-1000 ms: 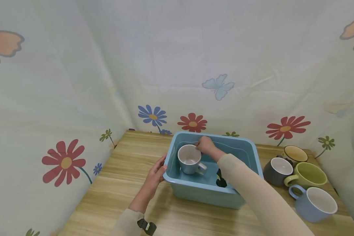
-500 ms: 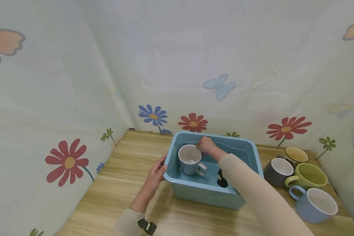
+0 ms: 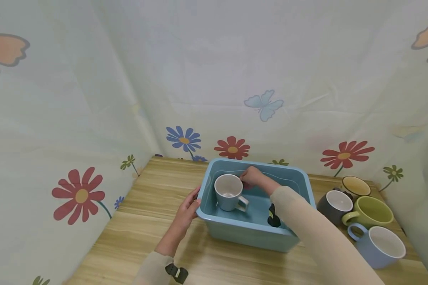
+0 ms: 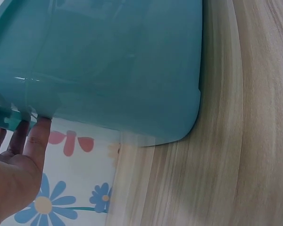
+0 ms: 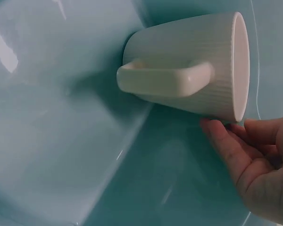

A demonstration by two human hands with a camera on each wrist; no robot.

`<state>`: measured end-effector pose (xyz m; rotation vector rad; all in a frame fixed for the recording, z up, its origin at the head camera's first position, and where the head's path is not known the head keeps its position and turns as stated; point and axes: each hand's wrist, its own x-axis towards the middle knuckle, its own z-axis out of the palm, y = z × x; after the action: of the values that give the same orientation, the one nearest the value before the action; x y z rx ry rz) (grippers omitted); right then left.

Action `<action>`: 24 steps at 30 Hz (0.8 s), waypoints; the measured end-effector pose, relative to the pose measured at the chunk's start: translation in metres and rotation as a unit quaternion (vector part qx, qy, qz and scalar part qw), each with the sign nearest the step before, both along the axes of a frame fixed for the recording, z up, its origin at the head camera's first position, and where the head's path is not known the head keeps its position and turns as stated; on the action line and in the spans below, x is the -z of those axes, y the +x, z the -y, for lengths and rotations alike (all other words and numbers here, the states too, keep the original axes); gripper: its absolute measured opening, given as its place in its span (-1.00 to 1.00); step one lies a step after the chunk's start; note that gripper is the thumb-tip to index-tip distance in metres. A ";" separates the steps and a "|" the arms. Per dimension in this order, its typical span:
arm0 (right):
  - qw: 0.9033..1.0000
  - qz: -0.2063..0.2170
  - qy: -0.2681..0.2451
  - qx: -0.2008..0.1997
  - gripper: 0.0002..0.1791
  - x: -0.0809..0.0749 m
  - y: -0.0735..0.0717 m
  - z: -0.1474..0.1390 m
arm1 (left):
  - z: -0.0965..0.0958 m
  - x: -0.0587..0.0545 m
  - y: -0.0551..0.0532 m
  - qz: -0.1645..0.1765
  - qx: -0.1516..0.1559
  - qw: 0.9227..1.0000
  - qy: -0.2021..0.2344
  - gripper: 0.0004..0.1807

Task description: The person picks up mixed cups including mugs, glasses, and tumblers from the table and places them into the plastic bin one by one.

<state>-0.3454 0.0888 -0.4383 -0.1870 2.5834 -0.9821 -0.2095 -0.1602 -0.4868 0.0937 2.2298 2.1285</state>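
Observation:
A pale grey mug [image 3: 225,201] with a ribbed side stands upright near the left end of a blue plastic tub [image 3: 249,237], its handle pointing right. My right hand [image 3: 255,177] is inside the tub on the mug's right. In the right wrist view, its fingertips [image 5: 216,128] lie right at the mug's side just under the rim, and the thumb sits just off the lip. My left hand [image 3: 185,217] grips the tub's left rim, thumb at the edge and fingers outside; the left wrist view shows those fingers [image 4: 37,141] against the tub's outer wall below the rim.
Right of the tub stand several mugs: a dark grey one [image 3: 331,209], a yellow-lined one [image 3: 356,186], a green one [image 3: 374,215] and a light blue one [image 3: 374,253]. A flower-printed curtain [image 3: 214,79] hangs behind the wooden table [image 3: 128,237].
My right hand has shifted slightly right, away from the mug's rim. The mug has kept its place in the tub, and my left hand stays on the tub's rim.

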 end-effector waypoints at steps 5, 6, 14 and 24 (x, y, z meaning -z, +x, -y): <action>1.000 0.005 0.005 -0.017 -0.66 -0.005 0.002 -0.007 | 0.000 0.000 0.000 -0.001 -0.001 1.000 0.003 -0.39; 1.000 0.005 0.010 -0.021 -0.65 -0.007 0.002 -0.008 | 0.001 0.000 0.000 -0.001 -0.002 1.000 0.004 -0.39; 0.998 0.016 0.053 -0.042 -0.56 -0.027 0.005 -0.015 | 0.001 0.002 0.000 0.001 0.000 1.000 0.008 -0.39; 0.996 0.003 0.052 -0.074 -0.51 -0.066 0.018 -0.027 | 0.000 0.004 -0.003 -0.005 0.004 1.000 0.004 -0.39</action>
<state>-0.3275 0.1162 -0.3723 -0.3411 2.5660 -0.7913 -0.2129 -0.1604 -0.4909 0.1136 2.2228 2.1361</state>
